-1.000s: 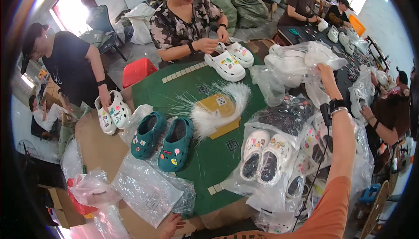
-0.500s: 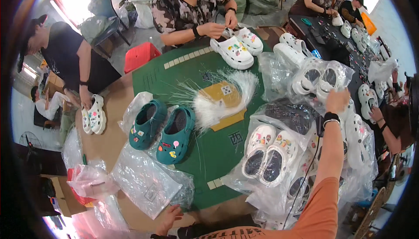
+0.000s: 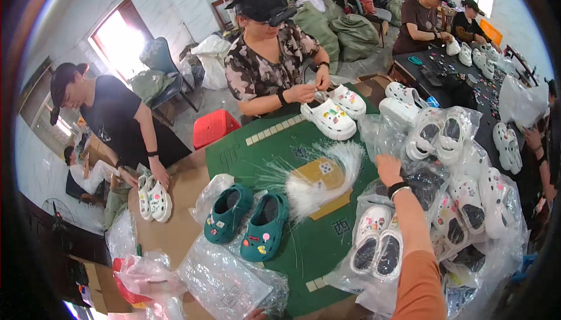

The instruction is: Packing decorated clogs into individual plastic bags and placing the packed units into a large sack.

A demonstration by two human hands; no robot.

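Note:
My right hand (image 3: 388,170) reaches over the right side of the green tabletop (image 3: 274,144), at the edge of the clear plastic bags. Its fingers look curled; what they hold, if anything, is hidden. Close below it lie white clogs (image 3: 374,235) with charms, in a clear bag. My left hand (image 3: 255,314) barely shows at the lower edge, beside a flat clear bag (image 3: 225,285); its fingers are hidden. Two dark green clogs with colourful charms, the left clog (image 3: 227,215) and the right clog (image 3: 265,229), stand side by side left of the middle.
A bundle of white fibres (image 3: 327,182) lies mid-table. Across from me a person (image 3: 274,68) handles white clogs (image 3: 330,120). At left another person (image 3: 125,118) touches white clogs (image 3: 156,200). Bagged clogs (image 3: 467,203) pile up at right. A red stool (image 3: 215,128) stands beyond the table.
My right hand has moved left, away from the bagged white clogs at the far right. The view has shifted up and left, and my left hand has mostly dropped out of it.

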